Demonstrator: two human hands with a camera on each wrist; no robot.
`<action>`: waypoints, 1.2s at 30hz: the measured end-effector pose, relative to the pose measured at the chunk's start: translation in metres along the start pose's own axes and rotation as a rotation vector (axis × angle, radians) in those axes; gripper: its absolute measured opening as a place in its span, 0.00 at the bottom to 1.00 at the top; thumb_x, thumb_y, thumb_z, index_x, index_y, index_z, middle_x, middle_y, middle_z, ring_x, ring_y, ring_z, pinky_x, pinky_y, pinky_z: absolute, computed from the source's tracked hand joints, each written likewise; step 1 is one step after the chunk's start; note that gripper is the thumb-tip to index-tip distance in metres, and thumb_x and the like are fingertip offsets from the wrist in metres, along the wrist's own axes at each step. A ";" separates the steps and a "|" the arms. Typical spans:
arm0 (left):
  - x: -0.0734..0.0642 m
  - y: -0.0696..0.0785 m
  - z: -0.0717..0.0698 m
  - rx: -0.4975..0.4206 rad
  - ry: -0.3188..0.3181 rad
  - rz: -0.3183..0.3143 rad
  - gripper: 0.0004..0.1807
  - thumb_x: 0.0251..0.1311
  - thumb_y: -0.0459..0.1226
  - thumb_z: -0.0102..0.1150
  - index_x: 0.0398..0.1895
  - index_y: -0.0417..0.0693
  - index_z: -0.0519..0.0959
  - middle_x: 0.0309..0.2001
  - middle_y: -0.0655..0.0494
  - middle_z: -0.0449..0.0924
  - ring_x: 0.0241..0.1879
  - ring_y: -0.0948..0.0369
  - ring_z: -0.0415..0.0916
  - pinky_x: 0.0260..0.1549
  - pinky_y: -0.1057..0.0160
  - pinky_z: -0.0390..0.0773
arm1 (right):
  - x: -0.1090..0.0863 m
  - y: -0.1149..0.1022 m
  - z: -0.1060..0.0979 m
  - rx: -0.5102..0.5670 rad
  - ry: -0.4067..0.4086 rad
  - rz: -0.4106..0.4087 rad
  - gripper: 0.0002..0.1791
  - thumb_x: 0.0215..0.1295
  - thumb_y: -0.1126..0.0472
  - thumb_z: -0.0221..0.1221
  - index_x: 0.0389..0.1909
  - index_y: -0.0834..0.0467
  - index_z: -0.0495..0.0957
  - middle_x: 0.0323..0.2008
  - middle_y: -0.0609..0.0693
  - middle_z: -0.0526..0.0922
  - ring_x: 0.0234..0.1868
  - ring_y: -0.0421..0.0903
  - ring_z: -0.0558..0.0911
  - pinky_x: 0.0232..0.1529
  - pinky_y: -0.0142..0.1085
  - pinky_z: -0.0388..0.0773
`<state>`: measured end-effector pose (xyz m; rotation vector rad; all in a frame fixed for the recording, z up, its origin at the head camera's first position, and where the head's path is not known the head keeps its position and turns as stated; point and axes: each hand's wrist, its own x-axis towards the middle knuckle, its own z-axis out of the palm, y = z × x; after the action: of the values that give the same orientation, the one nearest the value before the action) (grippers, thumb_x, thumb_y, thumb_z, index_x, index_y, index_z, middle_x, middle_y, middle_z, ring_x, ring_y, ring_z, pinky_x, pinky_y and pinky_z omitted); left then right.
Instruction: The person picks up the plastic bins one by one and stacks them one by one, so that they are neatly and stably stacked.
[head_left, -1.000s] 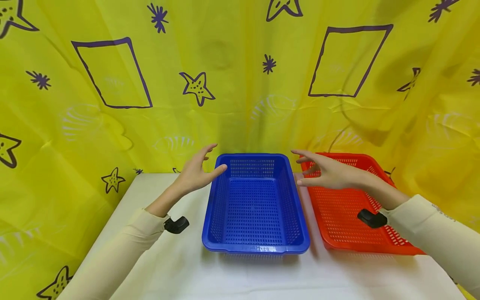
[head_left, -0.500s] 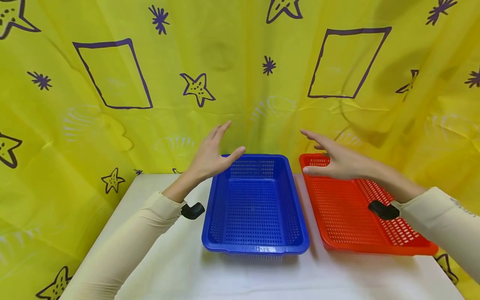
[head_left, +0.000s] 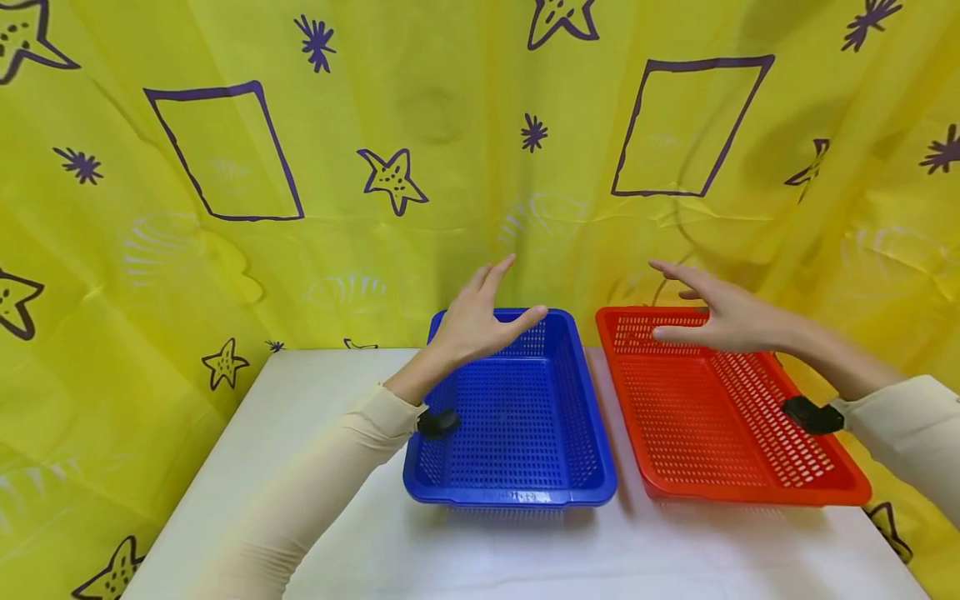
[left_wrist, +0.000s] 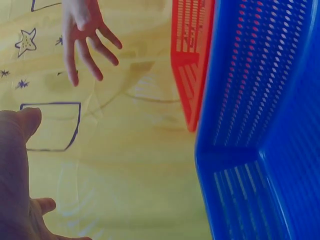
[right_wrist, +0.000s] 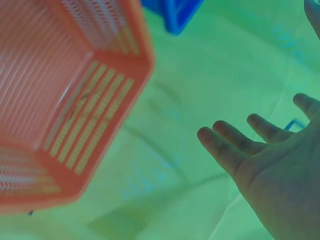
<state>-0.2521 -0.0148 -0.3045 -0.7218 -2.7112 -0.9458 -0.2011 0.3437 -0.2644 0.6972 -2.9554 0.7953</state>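
My left hand (head_left: 480,323) hovers over the back left part of a blue plastic basket (head_left: 517,497), its thumb and fingers spread and holding nothing. Over the far end of a red plastic basket (head_left: 750,493) my right hand (head_left: 731,312) is raised, fingers stretched toward the left, also holding nothing. Both baskets are rectangular with perforated walls and floors, and no objects show inside them. The right wrist view shows the right palm and spread fingers beside the red basket's rim. In the left wrist view, the right hand appears beyond the left thumb.
Both baskets stand side by side on a table with a white cover (head_left: 345,533), a narrow gap between them. A yellow curtain (head_left: 450,100) with dark starfish and frame drawings hangs behind and along the sides. Each wrist carries a black camera mount (head_left: 438,423).
Both hands have moved to the right and rose a little from their first position. The left hand went from the blue basket's left edge to above it. The baskets stayed in place.
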 end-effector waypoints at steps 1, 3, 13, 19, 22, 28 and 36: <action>0.002 0.003 0.004 -0.003 -0.006 0.000 0.50 0.61 0.71 0.54 0.83 0.70 0.49 0.79 0.47 0.55 0.74 0.43 0.60 0.65 0.34 0.69 | -0.003 0.005 -0.003 -0.008 -0.004 0.014 0.52 0.67 0.54 0.69 0.84 0.47 0.46 0.78 0.67 0.52 0.69 0.77 0.65 0.56 0.75 0.69; 0.005 0.010 0.010 -0.010 -0.016 0.000 0.50 0.61 0.71 0.53 0.83 0.69 0.49 0.79 0.46 0.54 0.74 0.43 0.60 0.64 0.34 0.70 | -0.009 0.014 -0.008 -0.023 -0.011 0.045 0.52 0.68 0.53 0.68 0.84 0.47 0.45 0.79 0.68 0.51 0.69 0.78 0.64 0.55 0.75 0.70; 0.016 0.047 0.040 -0.064 -0.077 -0.031 0.51 0.60 0.73 0.52 0.83 0.68 0.50 0.80 0.47 0.54 0.73 0.42 0.61 0.63 0.36 0.73 | -0.032 0.058 -0.029 -0.036 -0.016 0.155 0.52 0.70 0.55 0.65 0.84 0.54 0.41 0.75 0.75 0.51 0.65 0.82 0.63 0.55 0.76 0.67; 0.019 0.069 0.062 -0.096 -0.112 -0.077 0.53 0.58 0.75 0.53 0.83 0.67 0.51 0.78 0.46 0.59 0.71 0.45 0.66 0.60 0.38 0.76 | -0.047 0.075 -0.039 -0.013 -0.041 0.238 0.52 0.74 0.52 0.62 0.84 0.54 0.37 0.75 0.78 0.48 0.65 0.86 0.61 0.53 0.77 0.68; 0.020 0.078 0.072 -0.118 -0.132 -0.094 0.53 0.57 0.75 0.53 0.83 0.67 0.52 0.76 0.45 0.62 0.69 0.44 0.68 0.59 0.40 0.77 | -0.055 0.083 -0.042 -0.011 -0.046 0.263 0.51 0.75 0.51 0.60 0.84 0.54 0.35 0.73 0.80 0.48 0.64 0.86 0.61 0.53 0.77 0.69; 0.020 0.091 0.089 -0.148 -0.169 -0.117 0.53 0.57 0.75 0.54 0.82 0.70 0.52 0.75 0.46 0.63 0.69 0.45 0.68 0.60 0.40 0.76 | -0.070 0.096 -0.043 -0.004 -0.048 0.297 0.50 0.76 0.50 0.58 0.84 0.56 0.34 0.72 0.82 0.49 0.64 0.85 0.63 0.53 0.75 0.71; 0.021 0.101 0.111 -0.144 -0.185 -0.159 0.56 0.56 0.75 0.54 0.83 0.62 0.53 0.69 0.48 0.73 0.61 0.48 0.77 0.54 0.49 0.82 | -0.079 0.115 -0.034 -0.009 -0.078 0.348 0.49 0.78 0.47 0.56 0.83 0.59 0.35 0.71 0.83 0.51 0.63 0.83 0.67 0.51 0.74 0.73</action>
<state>-0.2208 0.1319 -0.3305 -0.6558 -2.9214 -1.1747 -0.1819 0.4822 -0.2989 0.2162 -3.1965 0.7833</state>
